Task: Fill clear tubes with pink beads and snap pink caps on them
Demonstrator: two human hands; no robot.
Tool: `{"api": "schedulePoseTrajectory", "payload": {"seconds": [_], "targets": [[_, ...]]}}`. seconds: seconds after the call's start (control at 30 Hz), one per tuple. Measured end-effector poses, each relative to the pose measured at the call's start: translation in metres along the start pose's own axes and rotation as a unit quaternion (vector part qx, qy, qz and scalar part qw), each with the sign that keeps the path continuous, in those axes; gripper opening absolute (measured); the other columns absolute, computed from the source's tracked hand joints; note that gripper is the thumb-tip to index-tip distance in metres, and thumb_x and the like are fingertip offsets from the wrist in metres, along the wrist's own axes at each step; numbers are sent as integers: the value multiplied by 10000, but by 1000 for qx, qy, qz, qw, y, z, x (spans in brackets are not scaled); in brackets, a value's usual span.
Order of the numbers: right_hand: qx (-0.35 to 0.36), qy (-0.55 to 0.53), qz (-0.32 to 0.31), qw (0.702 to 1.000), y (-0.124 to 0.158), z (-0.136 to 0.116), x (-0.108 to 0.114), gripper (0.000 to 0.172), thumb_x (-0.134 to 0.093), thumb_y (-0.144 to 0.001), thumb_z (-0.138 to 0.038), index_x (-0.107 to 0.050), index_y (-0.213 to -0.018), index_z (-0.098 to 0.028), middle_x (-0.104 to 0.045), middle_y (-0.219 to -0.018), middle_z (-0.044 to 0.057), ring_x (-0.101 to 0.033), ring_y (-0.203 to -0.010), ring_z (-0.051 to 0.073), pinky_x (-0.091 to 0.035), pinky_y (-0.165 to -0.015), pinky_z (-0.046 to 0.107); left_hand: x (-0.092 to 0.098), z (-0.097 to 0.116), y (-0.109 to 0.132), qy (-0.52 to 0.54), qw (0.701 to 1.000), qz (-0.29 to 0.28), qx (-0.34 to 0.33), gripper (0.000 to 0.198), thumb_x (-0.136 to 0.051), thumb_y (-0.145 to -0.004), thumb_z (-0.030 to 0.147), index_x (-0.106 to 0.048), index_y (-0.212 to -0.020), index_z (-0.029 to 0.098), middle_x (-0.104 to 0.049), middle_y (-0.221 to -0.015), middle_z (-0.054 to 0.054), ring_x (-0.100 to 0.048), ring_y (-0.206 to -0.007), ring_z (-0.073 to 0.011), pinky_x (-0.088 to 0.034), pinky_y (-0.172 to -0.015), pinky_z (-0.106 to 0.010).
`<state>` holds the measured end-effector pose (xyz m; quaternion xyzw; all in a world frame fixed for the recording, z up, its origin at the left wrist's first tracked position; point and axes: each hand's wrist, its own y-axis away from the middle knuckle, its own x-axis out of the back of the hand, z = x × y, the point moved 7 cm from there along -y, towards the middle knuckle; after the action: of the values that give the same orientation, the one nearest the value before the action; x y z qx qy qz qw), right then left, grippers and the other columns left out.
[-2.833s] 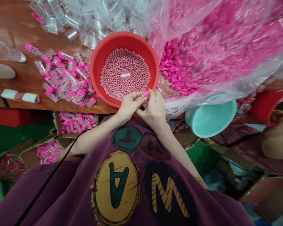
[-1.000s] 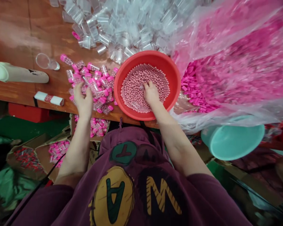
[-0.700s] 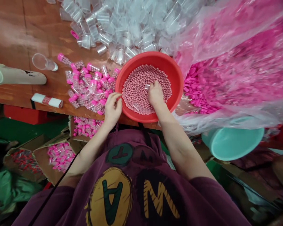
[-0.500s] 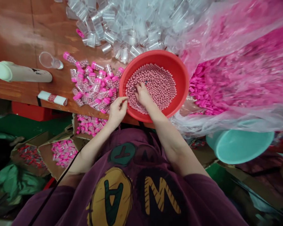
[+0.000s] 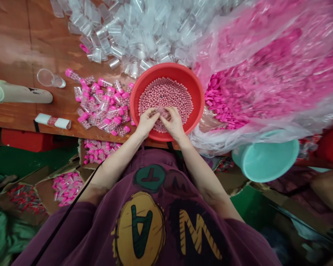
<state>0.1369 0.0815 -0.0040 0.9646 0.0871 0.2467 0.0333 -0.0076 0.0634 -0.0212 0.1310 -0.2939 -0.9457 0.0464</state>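
Observation:
A red bowl full of small pink beads stands at the near edge of the wooden table. Both my hands meet over the bowl's near side. My left hand and my right hand pinch together a small clear tube that lies among the beads. Left of the bowl lies a heap of filled tubes with pink caps. Behind the bowl is a heap of empty clear tubes.
A clear plastic bag of loose pink caps fills the right side. A teal bowl hangs below the table edge at right. A white cylinder, a small clear cup and a white stick lie at left. Cardboard boxes of filled tubes sit below.
My left hand left the heap of filled tubes and came to the bowl. My right hand drew back through the beads to the near side, and both now meet on a clear tube.

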Motion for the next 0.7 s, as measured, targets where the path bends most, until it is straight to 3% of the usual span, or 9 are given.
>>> {"api": "schedulePoseTrajectory", "payload": {"seconds": [0.13,0.2,0.27,0.33,0.4,0.5,0.63,0.7], "targets": [[-61,-9,14,998,5,18,-1,391,-706,-932,-289,-673,-1309,-191,-647,-1215,109,-643,-838,198,-648,-850,435,-12,-13,-8,3,998,-28,51,363,-702,-941,240,-718,-1291,145,-808,-1241,-117,-767,-971,-196,-638,-832,-311],[-65,11,28,997,8,20,3,382,-701,-940,-300,-674,-1308,-198,-644,-1205,107,-661,-890,220,-652,-894,456,-12,-10,-14,-66,997,-20,33,383,-683,-942,209,-710,-1318,140,-796,-1277,-129,-762,-1078,-222,-638,-954,-362],[-51,58,35,996,13,18,9,372,-711,-935,-309,-687,-1294,-215,-638,-1215,115,-674,-1056,281,-634,-1008,509,-12,2,-18,-187,982,-19,-31,454,-657,-912,121,-699,-1363,160,-766,-1366,-129,-723,-1237,-246,-588,-1120,-421],[-44,97,20,994,18,17,13,381,-720,-917,-295,-694,-1288,-214,-624,-1235,129,-653,-1171,327,-606,-1083,550,-23,17,-15,-334,932,-68,-123,564,-630,-871,40,-685,-1417,170,-708,-1490,-131,-640,-1399,-269,-488,-1258,-459],[-51,104,-5,993,24,21,15,423,-703,-886,-234,-680,-1306,-195,-610,-1255,141,-644,-1199,336,-591,-1118,562,-40,24,-6,-461,854,-151,-188,604,-585,-879,11,-669,-1462,144,-672,-1547,-146,-588,-1462,-292,-430,-1308,-480],[-77,49,-6,996,29,34,16,546,-670,-827,-155,-610,-1369,-188,-606,-1312,146,-639,-1238,318,-583,-1153,562,-59,19,2,-570,765,-228,-192,543,-509,-939,21,-667,-1455,85,-708,-1475,-187,-638,-1385,-304,-470,-1258,-464],[-113,-17,3,993,34,45,14,616,-639,-856,-170,-513,-1458,-208,-601,-1364,152,-681,-1109,271,-641,-1067,553,-71,11,-3,-640,708,-252,-160,422,-481,-965,27,-730,-1300,93,-754,-1285,-185,-692,-1249,-293,-533,-1149,-411],[-87,-4,18,996,37,39,23,597,-638,-899,-215,-508,-1481,-209,-579,-1413,170,-685,-1115,275,-633,-1084,568,-67,16,-15,-674,692,-214,-145,399,-452,-984,27,-734,-1256,102,-741,-1262,-186,-691,-1218,-302,-543,-1113,-412]]}}
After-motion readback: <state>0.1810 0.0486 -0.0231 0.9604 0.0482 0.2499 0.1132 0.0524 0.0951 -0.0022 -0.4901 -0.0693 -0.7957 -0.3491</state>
